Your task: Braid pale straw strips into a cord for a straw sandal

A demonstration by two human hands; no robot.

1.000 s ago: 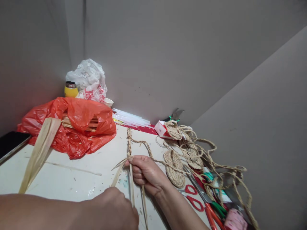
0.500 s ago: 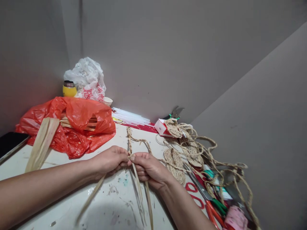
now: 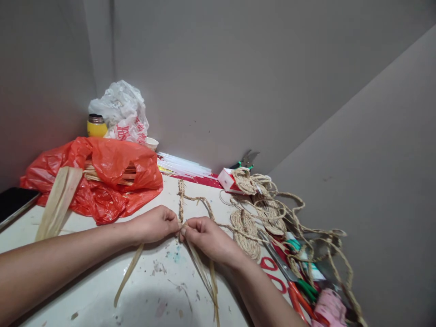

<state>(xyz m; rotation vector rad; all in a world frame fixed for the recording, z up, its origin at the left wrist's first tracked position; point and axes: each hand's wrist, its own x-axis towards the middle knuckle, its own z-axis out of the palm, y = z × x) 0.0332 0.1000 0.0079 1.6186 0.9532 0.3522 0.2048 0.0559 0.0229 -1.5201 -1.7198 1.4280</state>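
A braided straw cord (image 3: 181,200) lies on the white table, and its lower end runs into my fingertips. My left hand (image 3: 160,225) pinches the braid's working end from the left, with a loose flat strand (image 3: 128,274) hanging below the wrist. Close against it, my right hand (image 3: 206,237) is closed on the strands at the same spot. Several pale strands (image 3: 204,277) trail from under the right hand toward the table's front. The exact crossing of the strands is hidden by my fingers.
A red plastic bag (image 3: 102,181) of dry husk strips sits at the left, beside a phone (image 3: 17,204). On the right are coiled braids (image 3: 245,234), scissors (image 3: 286,268) and a pink roll (image 3: 329,306). White sticks (image 3: 185,165) and pruning shears (image 3: 248,159) lie along the back.
My right hand has turned over, its back now more upward, still at the braid's end. The left hand's fingers have shifted slightly left, and its hanging strand has swung in.
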